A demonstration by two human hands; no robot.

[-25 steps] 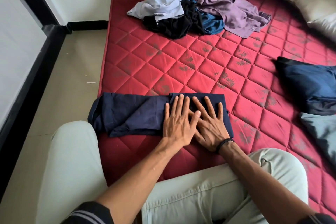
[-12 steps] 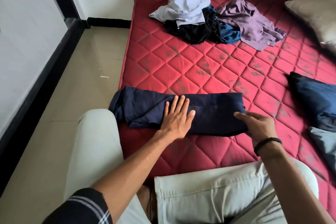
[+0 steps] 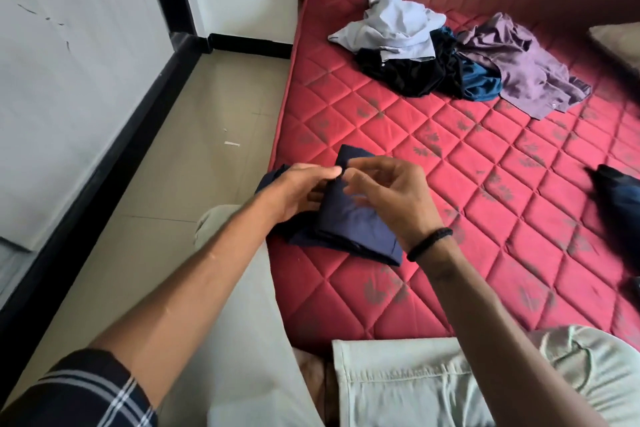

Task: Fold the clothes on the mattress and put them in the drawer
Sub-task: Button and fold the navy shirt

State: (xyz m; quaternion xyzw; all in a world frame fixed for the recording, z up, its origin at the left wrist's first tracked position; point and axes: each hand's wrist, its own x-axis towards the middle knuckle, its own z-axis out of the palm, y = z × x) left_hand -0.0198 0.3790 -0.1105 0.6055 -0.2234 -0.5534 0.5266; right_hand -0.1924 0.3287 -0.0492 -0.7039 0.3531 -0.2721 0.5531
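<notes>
Nearby, on mattress [image 3: 433, 184] edge: navy garment [image 3: 353, 222], folded.
Left hand [image 3: 298, 191]: fingers curled, gripping garment's left side.
Right hand [image 3: 391, 198]: fingers pinching garment's upper edge.
Far corner: unfolded clothes pile [image 3: 450, 55].

dark plaid sleeve [image 3: 86, 388], pale green trousers [image 3: 433, 388], black braided wristband [image 3: 429, 239]

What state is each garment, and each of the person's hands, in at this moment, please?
Navy garment: partly folded, at the mattress edge.
Left hand: fingers curled on the garment's left side.
Right hand: fingers pinching the folded-over flap.
Light blue shirt: crumpled, on top of the pile.
Black garment: unfolded, in the pile.
Teal garment: unfolded, in the pile.
Purple shirt: unfolded, spread out.
</notes>
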